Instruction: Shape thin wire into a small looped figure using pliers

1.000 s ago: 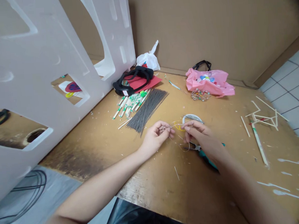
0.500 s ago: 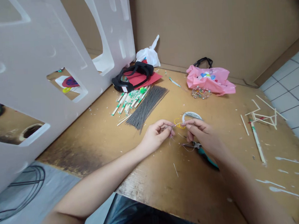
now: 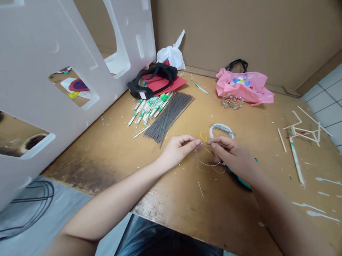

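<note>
Wire, thin and curled, hangs in loose loops below the two hands, just right of the middle of the frame. The left hand pinches it between thumb and forefinger; the right hand faces it with a small gap between the fingertips, its fingers pressed together on the wire too. Exactly where each grip sits is too fine to tell. Just behind the hands, a yellow loop lies beside a white ring. Pliers with teal handles lie on the tabletop, partly hidden by the right hand, and a short pin lies nearer the bottom of the frame. Toward the upper middle, grey rods lie beside wrapped sticks, with a black headset on red paper behind. A pink bag sits at the upper right, touching beaded wire; a stick frame lies at the right.
</note>
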Demonstrator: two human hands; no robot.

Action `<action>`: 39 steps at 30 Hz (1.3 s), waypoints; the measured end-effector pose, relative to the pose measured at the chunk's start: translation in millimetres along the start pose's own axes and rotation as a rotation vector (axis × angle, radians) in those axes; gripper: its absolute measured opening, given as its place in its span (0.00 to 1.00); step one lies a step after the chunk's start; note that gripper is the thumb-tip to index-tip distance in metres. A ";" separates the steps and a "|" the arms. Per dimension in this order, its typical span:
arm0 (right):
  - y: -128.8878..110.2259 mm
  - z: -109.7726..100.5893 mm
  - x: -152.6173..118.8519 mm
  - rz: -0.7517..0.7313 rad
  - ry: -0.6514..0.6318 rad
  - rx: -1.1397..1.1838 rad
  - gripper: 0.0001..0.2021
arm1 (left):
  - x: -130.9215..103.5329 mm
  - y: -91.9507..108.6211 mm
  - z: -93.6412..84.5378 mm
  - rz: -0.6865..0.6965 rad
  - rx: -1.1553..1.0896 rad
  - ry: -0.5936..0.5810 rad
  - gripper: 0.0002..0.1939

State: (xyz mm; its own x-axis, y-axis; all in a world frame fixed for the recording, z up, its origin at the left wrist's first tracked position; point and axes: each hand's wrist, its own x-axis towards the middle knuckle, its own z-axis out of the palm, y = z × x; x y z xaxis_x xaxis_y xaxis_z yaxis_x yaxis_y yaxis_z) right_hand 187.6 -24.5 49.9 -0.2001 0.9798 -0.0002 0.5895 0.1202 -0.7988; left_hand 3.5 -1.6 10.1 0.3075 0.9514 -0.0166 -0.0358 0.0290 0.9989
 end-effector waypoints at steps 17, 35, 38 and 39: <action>3.5 -5.4 -0.4 -0.104 -0.135 -0.131 0.10 | 2.6 -1.5 -2.7 -0.141 -0.189 -0.174 0.08; 12.7 -9.7 5.0 0.019 -0.056 0.009 0.12 | 0.4 3.4 -1.6 0.060 -0.154 0.054 0.10; 13.2 -12.0 8.0 0.081 -0.040 0.104 0.12 | -3.5 5.9 -0.2 0.060 -0.038 0.037 0.09; 12.9 -13.0 8.7 0.096 -0.039 0.115 0.12 | -4.7 6.5 0.3 0.060 0.004 0.040 0.09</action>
State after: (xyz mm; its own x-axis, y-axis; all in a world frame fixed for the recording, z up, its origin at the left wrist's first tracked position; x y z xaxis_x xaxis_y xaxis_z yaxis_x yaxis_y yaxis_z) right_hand 203.7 -12.4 47.4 -0.1782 0.9787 -0.1014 0.5141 0.0047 -0.8577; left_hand 2.1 -5.9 16.7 0.2662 0.9630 0.0420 -0.0493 -0.0299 0.9983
